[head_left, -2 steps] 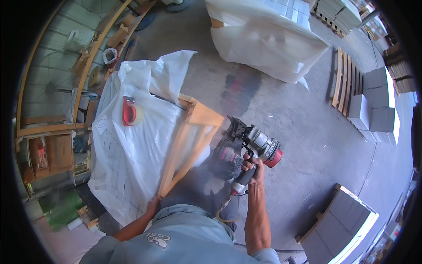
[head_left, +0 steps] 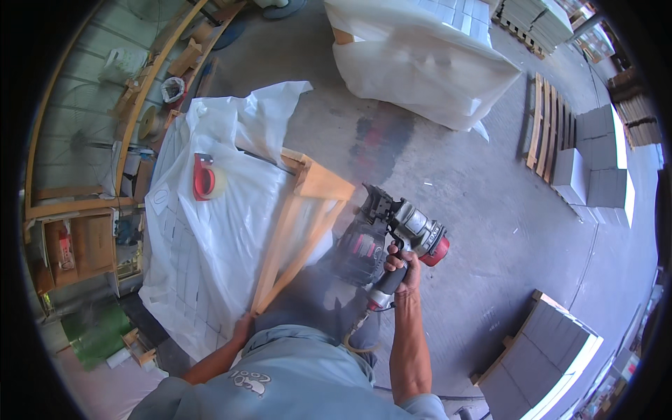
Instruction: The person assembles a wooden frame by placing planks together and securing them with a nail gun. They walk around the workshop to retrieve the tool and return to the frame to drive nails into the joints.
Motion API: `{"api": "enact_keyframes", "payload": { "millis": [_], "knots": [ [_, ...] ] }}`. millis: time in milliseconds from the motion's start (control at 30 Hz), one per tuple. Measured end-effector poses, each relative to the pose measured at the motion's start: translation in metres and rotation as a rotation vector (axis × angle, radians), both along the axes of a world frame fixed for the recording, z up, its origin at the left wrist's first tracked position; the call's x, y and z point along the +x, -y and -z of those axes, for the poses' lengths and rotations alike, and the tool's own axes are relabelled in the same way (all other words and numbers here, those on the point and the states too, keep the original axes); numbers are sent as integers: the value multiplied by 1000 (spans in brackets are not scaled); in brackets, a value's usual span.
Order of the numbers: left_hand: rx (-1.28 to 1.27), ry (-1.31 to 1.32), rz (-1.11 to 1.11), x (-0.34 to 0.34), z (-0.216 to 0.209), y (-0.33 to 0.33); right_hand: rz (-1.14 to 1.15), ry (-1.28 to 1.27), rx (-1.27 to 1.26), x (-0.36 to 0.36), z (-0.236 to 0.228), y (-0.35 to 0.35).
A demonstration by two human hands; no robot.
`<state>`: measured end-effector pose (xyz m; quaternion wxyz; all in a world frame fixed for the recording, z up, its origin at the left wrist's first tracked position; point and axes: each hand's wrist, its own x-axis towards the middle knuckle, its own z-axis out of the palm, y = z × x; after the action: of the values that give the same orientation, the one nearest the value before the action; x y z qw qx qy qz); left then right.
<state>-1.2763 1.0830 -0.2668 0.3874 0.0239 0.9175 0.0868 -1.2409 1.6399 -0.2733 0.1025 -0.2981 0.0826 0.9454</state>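
Note:
My right hand is wrapped round the dark grip of a coil nail gun, a silver and black body with a red end cap and a round magazine. An air hose runs from the foot of its grip. The gun's nose points up and left, close to the far end of a wooden frame but apart from it. At the frame's near corner my left hand is closed on the wood, its fingers partly hidden. The frame stands against a stack covered with white plastic sheeting; a red tape dispenser lies on top.
Another sheeted stack stands at the far side. To the right are a wooden pallet, white boxes and a loaded pallet. Wooden shelving with cartons and a green roll line the left.

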Motion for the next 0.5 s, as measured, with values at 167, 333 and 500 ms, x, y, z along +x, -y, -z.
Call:
{"api": "enact_keyframes", "payload": {
  "millis": [167,333,500],
  "knots": [
    [72,15,6,19,-2,-9,-29,-35,138,22,0,-14],
    [-111,2,-9,26,-31,-51,-240,169,517,54,-13,-40],
    [-81,5,-46,42,-63,-73,-402,447,888,90,-27,-58]
  ]
}}
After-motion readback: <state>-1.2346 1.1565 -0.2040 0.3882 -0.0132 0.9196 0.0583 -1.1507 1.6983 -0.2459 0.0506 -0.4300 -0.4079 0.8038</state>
